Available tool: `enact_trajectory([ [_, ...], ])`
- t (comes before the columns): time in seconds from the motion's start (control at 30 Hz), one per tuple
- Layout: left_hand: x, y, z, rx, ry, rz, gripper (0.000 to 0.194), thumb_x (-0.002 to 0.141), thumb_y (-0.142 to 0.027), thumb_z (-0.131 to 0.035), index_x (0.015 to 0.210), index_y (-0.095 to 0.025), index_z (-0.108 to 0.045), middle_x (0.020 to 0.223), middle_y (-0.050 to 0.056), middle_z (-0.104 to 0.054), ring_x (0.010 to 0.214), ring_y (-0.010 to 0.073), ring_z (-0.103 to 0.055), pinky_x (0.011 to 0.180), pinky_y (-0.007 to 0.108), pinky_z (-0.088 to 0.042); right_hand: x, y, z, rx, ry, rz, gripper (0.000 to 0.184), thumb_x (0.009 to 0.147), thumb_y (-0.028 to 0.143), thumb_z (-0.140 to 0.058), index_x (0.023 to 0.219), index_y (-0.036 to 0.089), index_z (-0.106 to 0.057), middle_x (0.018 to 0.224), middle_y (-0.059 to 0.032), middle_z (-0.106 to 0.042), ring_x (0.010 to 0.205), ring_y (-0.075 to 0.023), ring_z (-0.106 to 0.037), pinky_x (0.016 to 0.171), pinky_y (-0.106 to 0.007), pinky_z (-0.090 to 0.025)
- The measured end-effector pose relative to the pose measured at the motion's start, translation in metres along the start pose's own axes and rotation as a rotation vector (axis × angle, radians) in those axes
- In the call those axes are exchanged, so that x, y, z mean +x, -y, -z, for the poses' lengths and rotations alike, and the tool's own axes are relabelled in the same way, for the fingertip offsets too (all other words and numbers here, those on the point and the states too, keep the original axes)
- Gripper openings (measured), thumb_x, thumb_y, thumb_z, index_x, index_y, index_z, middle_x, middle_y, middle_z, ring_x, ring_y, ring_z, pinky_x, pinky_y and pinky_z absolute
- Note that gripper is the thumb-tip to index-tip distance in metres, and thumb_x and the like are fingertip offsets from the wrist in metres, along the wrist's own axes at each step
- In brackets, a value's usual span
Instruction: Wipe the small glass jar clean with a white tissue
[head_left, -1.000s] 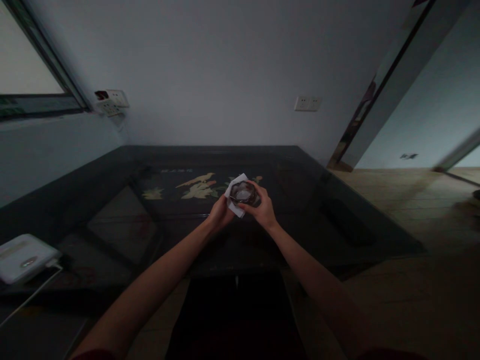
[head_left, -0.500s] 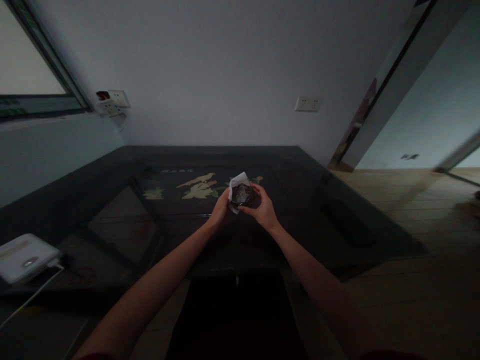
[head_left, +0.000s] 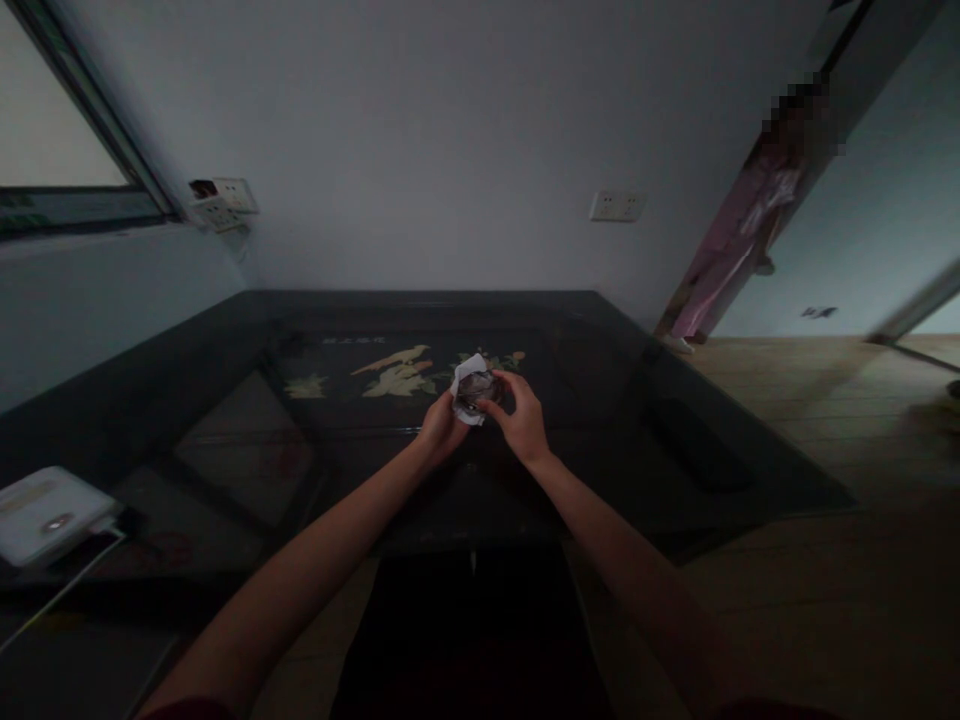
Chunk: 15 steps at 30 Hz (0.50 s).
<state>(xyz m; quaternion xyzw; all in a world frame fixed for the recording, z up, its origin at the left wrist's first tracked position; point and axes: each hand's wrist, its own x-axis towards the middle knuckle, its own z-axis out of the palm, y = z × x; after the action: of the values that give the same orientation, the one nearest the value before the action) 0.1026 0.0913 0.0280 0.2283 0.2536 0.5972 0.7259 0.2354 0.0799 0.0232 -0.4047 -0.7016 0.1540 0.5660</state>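
Note:
Both my hands meet over the middle of a dark glass-topped table [head_left: 675, 440]. My right hand [head_left: 521, 425] is closed round a small dark glass dish [head_left: 480, 388], fingers curled over its rim. Against the dish's left side my left hand [head_left: 441, 428] presses a crumpled white tissue [head_left: 463, 385], which wraps partly round it. The dish sits between the two hands, just above the tabletop's bird-and-leaf inlay [head_left: 397, 375]. Whether the dish rests on the glass is hard to tell in the dim light.
A white device [head_left: 45, 512] with a cable lies at the table's near left. Wall sockets [head_left: 221, 205] sit by the window, another socket plate [head_left: 616, 206] on the far wall. A person in pink [head_left: 742, 240] stands in the doorway at right. Wooden floor lies beyond.
The tissue has bunched tighter round the dish and my right hand has turned further over it. A person has appeared in the doorway at right.

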Motion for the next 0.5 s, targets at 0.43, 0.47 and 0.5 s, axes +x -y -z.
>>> enact_trajectory([
  [0.43, -0.016, 0.006, -0.012, 0.089, 0.109, -0.088, 0.033, 0.090, -0.025, -0.047, 0.119, -0.016, -0.060, 0.118, 0.008, -0.066, 0.118, 0.0219, -0.055, 0.106, 0.035, -0.037, -0.002, -0.004, -0.006, -0.038, -0.017, -0.094, 0.085, 0.071, 0.041, -0.073, 0.142, 0.024, -0.030, 0.132, -0.0139, -0.048, 0.125, -0.0282, -0.046, 0.105, -0.049, -0.038],
  [0.47, -0.017, 0.007, -0.012, 0.116, 0.112, -0.106, 0.034, 0.090, -0.026, -0.047, 0.121, -0.018, -0.059, 0.121, 0.007, -0.064, 0.121, 0.0218, -0.053, 0.106, 0.034, -0.037, -0.002, -0.005, -0.005, -0.017, -0.032, -0.096, 0.086, 0.070, 0.040, -0.074, 0.142, 0.023, -0.031, 0.132, -0.0141, -0.048, 0.125, -0.0280, -0.046, 0.105, -0.048, -0.038],
  [0.5, -0.017, 0.008, -0.011, 0.142, 0.118, -0.129, 0.036, 0.090, -0.026, -0.048, 0.124, -0.019, -0.057, 0.124, 0.006, -0.063, 0.123, 0.0214, -0.051, 0.107, 0.034, -0.035, -0.001, -0.005, -0.004, 0.009, -0.050, -0.099, 0.087, 0.068, 0.039, -0.075, 0.141, 0.022, -0.032, 0.133, -0.0142, -0.048, 0.125, -0.0279, -0.047, 0.106, -0.047, -0.038],
])
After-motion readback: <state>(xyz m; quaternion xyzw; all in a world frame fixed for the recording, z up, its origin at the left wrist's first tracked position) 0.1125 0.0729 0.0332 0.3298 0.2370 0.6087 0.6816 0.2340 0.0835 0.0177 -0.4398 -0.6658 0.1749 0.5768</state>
